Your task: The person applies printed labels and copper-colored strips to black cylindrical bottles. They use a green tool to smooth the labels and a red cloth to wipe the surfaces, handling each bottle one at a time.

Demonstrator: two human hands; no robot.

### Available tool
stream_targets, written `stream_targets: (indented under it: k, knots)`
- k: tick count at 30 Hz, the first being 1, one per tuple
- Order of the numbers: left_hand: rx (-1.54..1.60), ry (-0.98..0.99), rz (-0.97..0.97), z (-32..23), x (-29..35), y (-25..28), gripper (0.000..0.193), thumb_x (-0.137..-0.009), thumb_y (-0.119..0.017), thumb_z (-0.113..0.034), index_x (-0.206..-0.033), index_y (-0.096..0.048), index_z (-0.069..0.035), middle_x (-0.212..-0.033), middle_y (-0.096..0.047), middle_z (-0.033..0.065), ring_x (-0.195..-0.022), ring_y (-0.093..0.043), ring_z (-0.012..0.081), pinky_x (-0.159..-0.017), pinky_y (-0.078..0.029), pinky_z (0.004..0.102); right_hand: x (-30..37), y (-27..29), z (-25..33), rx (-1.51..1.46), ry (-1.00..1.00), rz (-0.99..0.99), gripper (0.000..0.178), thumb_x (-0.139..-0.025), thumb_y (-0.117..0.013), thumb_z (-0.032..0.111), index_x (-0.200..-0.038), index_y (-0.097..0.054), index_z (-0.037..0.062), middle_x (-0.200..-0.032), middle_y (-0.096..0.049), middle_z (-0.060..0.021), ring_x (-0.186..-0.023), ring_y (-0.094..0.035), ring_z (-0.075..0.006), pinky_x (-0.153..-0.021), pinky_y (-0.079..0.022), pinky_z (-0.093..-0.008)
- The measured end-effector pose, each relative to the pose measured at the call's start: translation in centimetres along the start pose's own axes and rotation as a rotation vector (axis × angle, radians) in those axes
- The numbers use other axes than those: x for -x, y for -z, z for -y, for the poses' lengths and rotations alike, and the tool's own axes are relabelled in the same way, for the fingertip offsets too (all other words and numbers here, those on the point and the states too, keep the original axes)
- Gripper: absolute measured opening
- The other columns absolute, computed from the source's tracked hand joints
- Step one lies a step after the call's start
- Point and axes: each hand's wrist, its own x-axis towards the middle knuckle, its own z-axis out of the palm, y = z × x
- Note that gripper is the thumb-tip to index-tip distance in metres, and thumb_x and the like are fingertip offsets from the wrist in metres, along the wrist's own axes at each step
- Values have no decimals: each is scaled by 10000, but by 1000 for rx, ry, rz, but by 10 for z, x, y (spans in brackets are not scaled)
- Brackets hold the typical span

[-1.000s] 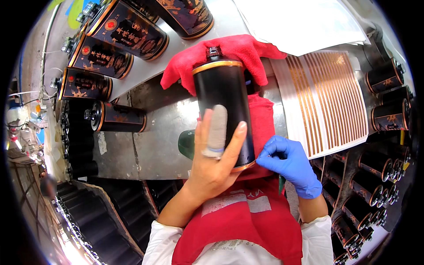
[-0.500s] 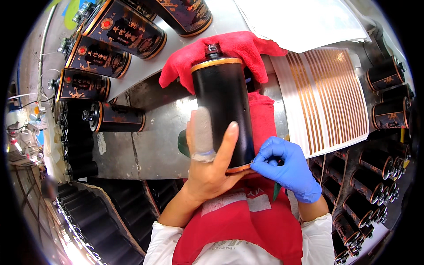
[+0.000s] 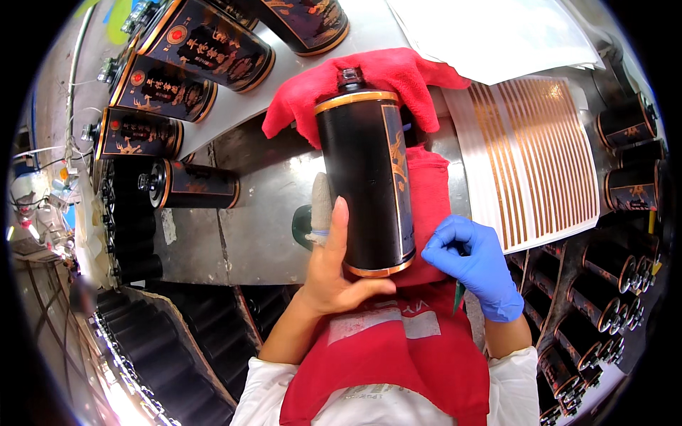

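A black bottle (image 3: 359, 184) with gold bands at shoulder and base lies with its neck pointing away, propped on a red towel (image 3: 298, 106). Its framed label panel shows along the right side. My left hand (image 3: 330, 280), bare but for a pale cover on one finger, is beside the bottle's lower left, fingers stretched and thumb under the base. My right hand (image 3: 472, 263), in a blue glove, is closed a little right of the base, apart from it. A thin, pointed green tool (image 3: 458, 297) sticks out below that hand; its upper part is hidden.
A sheet of gold strips (image 3: 540, 163) lies right of the towel, with white paper (image 3: 490, 42) beyond. Labelled bottles (image 3: 206, 46) stand far left, and another bottle (image 3: 199, 184) lies on the metal table (image 3: 263, 241). Racked bottles (image 3: 597, 291) fill the right side.
The bottle has turned, bringing its label panel into view on the right. My right hand has come away from the base edge, and my left fingers have shifted off the bottle's front toward its left side.
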Motion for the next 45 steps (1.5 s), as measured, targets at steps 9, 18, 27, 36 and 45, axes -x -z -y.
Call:
stream_targets:
  k: [9, 18, 27, 36, 45]
  knots:
    - [447, 215, -183, -33, -14, -16, 842, -785, -509, 128, -1458, -20, -2, -1394, -362, 172, -1131, -523, 200, -914, -449, 303, -11, 29, -21, -696, -237, -165, 509, -911, -448, 534, -960, -563, 41, -776, -556, -21, -569, -513, -78, -472, -413, -211]
    - [-19, 102, -205, -38, -22, -27, 931, -709, -670, 30, -1442, -97, 41, -1232, -506, 207, -1035, -585, 245, -841, -475, 282, 26, 22, -5, -684, 5, -366, 428, -777, -586, -3, -1184, -454, 20, -1014, -584, -92, -890, -609, -167, -795, -512, -272]
    - [-294, 52, -95, -34, -18, -19, 1167, -598, -840, -54, -1446, -44, 38, -1314, -403, 269, -1139, -506, 321, -960, -400, 363, 48, -40, 8, 240, 305, -351, 275, -840, -587, 65, -1098, -497, 29, -980, -585, -105, -867, -586, -162, -780, -482, -294]
    - [-817, -145, 47, -40, -37, -22, 786, -633, -650, -59, -1368, -377, 5, -1371, -348, 271, -1290, -251, 525, -1048, -158, 582, 56, -50, 11, 362, 410, -318, 293, -848, -607, 87, -1113, -490, 44, -995, -593, -129, -878, -613, -193, -788, -485, -294]
    - [-392, 22, -108, 20, 16, -2, 787, -849, -589, -102, -1412, -81, 110, -1121, -586, 170, -956, -610, 239, -874, -452, 303, 33, -24, -29, 195, 308, -296, 313, -867, -583, 70, -1144, -447, 20, -990, -545, -91, -917, -546, -161, -824, -448, -277]
